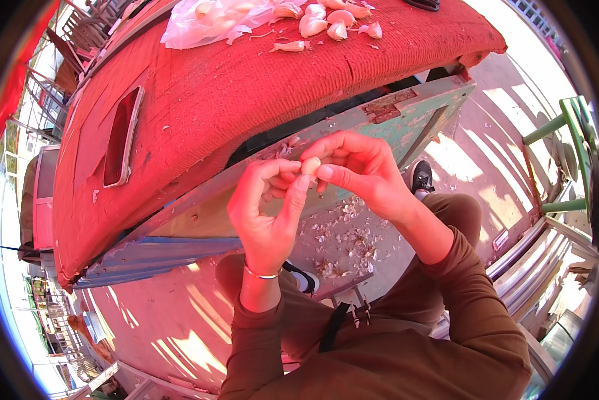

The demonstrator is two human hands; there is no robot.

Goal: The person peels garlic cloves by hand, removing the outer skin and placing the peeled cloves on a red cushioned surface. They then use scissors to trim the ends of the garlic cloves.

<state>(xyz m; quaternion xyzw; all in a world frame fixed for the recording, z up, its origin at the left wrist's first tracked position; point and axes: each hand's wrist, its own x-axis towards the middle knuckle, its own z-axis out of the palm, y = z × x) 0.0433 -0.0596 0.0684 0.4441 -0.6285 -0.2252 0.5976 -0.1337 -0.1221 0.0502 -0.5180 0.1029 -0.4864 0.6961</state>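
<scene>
Between my two hands, in front of the table's near edge, is a pale garlic clove [310, 166], small and mostly bare of skin. My left hand [267, 203] pinches it from the left with thumb and forefinger; a thin bracelet circles that wrist. From the right, the thumb and fingertips of my right hand [358, 171] press on the same clove. Several unpeeled garlic cloves [337, 23] lie in a loose pile at the table's far side, beside a thin white plastic bag [206, 27] with pale cloves in it.
A red ribbed cloth covers the table [219, 93]. On its left side lies a phone [123, 137] with a dark screen. Garlic skins [353, 247] are scattered on the ground between my legs. A green stool or chair [576, 157] stands at the right, near stacked metal lengths [529, 267].
</scene>
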